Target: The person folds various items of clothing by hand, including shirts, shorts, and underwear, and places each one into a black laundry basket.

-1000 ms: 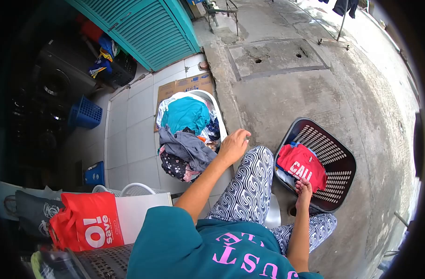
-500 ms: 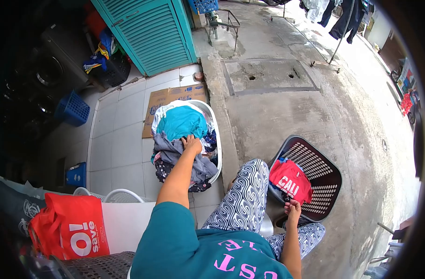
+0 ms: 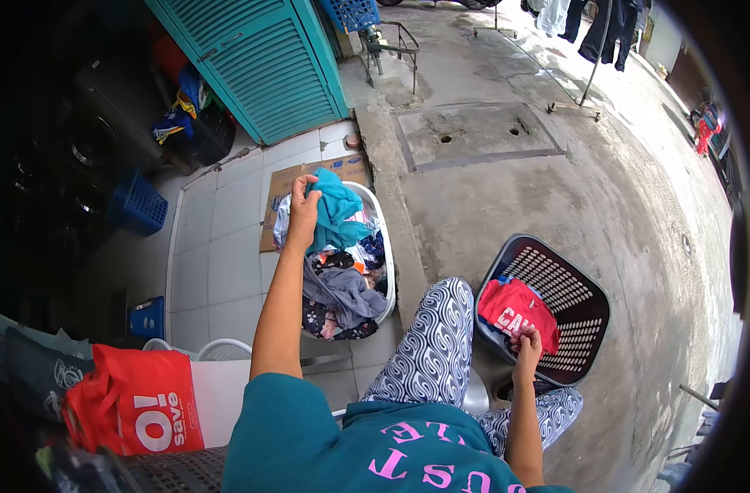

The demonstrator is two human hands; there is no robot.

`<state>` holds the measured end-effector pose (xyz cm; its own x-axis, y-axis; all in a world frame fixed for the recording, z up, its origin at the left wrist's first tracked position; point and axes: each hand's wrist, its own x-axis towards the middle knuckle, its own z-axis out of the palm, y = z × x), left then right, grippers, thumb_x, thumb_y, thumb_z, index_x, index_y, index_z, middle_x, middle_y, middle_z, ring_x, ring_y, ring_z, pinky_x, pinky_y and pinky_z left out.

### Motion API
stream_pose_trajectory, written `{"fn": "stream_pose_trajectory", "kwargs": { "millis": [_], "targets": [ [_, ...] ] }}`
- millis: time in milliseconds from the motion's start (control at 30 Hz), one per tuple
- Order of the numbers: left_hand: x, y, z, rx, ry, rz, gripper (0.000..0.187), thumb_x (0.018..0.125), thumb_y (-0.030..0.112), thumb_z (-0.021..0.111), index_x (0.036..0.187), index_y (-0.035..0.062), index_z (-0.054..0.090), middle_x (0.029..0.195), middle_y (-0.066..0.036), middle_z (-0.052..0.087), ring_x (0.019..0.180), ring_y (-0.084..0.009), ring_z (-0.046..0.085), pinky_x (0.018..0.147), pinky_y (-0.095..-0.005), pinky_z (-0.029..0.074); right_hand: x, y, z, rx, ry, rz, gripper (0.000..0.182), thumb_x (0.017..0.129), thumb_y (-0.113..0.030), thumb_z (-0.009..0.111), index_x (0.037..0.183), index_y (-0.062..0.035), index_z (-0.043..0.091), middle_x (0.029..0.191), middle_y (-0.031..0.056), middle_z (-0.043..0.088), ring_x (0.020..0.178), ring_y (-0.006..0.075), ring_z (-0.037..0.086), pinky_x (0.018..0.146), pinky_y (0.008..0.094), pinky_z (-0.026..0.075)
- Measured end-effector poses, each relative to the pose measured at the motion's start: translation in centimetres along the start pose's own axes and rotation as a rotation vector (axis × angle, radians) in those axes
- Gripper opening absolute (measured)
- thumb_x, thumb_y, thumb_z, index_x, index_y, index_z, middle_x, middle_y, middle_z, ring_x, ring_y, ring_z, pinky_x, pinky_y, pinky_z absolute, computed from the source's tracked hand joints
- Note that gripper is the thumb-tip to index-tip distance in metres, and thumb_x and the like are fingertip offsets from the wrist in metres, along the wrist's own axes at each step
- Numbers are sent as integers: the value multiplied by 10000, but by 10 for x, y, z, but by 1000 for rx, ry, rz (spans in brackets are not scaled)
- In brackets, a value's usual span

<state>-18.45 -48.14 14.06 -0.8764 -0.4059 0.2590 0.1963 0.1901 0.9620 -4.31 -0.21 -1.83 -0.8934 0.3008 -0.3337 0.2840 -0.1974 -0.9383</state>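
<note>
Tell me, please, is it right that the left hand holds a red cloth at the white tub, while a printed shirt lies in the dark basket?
Not quite: the cloth is teal, not red, as the head view shows. The left hand does hold it at the white tub, and the printed shirt does lie in the dark basket.

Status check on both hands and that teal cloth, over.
Left hand gripping teal cloth over white tub. Right hand at red shirt, contact unclear. Nothing visibly blocking either hand.

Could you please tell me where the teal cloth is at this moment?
In the head view, left of centre, the teal cloth is in the left hand, over the heap of clothes in the white tub.
</note>
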Motion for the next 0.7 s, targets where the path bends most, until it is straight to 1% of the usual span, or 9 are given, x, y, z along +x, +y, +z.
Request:
{"fn": "stream_pose_trajectory", "kwargs": {
  "millis": [100, 233, 267, 300, 400, 467, 567, 633, 700],
  "targets": [
    [5, 56, 26, -154, -104, 155, 302, 804, 8, 423, 1097, 66, 460, 1094, -31, 455, 975, -99, 413, 878, -234, 316, -1, -30, 30, -9, -70, -87, 148, 867, -36, 425, 943, -67, 548, 798, 6, 597, 667, 61, 519, 591, 182, 385],
    [-27, 138, 69, -617, -319, -40, 369, 834, 33, 397, 1192, 122, 405, 1160, -69, 474, 1067, -153, 479, 911, -318, 419, -14, -86, 67, -111, -171, -307, 185, 845, -22, 475, 1022, -23, 532, 914, 39, 591, 809, 98, 535, 679, 209, 417],
    [-34, 145, 74, -700, -320, -96, 387, 846, 54, 392, 1222, 147, 382, 1155, -80, 488, 1035, -184, 520, 878, -358, 469, -15, -96, 72, -158, -140, -394, 232, 835, -21, 497, 1067, -21, 515, 979, 58, 588, 860, 112, 542, 723, 220, 422],
    [-39, 144, 78, -871, -339, -161, 381, 872, 99, 417, 1249, 148, 387, 1195, -103, 481, 1051, -221, 525, 892, -374, 466, -18, -110, 76, -156, -127, -418, 369, 807, -77, 566, 1162, -43, 470, 1128, 91, 533, 984, 152, 519, 820, 268, 412],
    [-56, 131, 74, -1158, -483, -447, 369, 894, 232, 474, 1243, 116, 446, 1227, -148, 490, 1120, -267, 494, 915, -384, 451, -25, -140, 75, -1, -95, -543, 700, 744, -305, 649, 1315, -93, 305, 1335, 113, 348, 1173, 240, 397, 935, 391, 349],
    [-69, 107, 74, -1065, -540, -457, 363, 894, 232, 476, 1230, 96, 457, 1213, -140, 504, 1105, -256, 504, 907, -381, 453, -23, -146, 67, 139, -126, -567, 869, 713, -469, 640, 1370, -116, 195, 1398, 113, 260, 1236, 286, 330, 958, 451, 326],
    [-91, 61, 69, -553, -529, -637, 381, 887, 232, 489, 1218, 50, 441, 1139, -101, 545, 1038, -207, 538, 865, -344, 462, -24, -131, 50, 423, -257, -372, 760, 799, -535, 511, 1363, -119, 216, 1359, 123, 319, 1162, 274, 420, 919, 414, 364],
    [-95, 1, 57, -98, -588, -763, 489, 852, 287, 534, 1257, 86, 347, 1187, -77, 446, 1134, -230, 445, 863, -431, 431, -22, -105, 46, 231, -116, -88, 552, 873, -459, 420, 1283, -97, 345, 1239, 107, 458, 1059, 226, 493, 853, 380, 397],
    [-121, -19, 62, -51, -699, -951, 484, 856, 281, 514, 1276, 115, 339, 1288, -44, 380, 1185, -203, 391, 874, -502, 396, -25, -78, 45, 81, -175, 74, 502, 883, -430, 409, 1248, -87, 391, 1190, 93, 500, 1034, 221, 507, 846, 357, 395]
  ]
}}
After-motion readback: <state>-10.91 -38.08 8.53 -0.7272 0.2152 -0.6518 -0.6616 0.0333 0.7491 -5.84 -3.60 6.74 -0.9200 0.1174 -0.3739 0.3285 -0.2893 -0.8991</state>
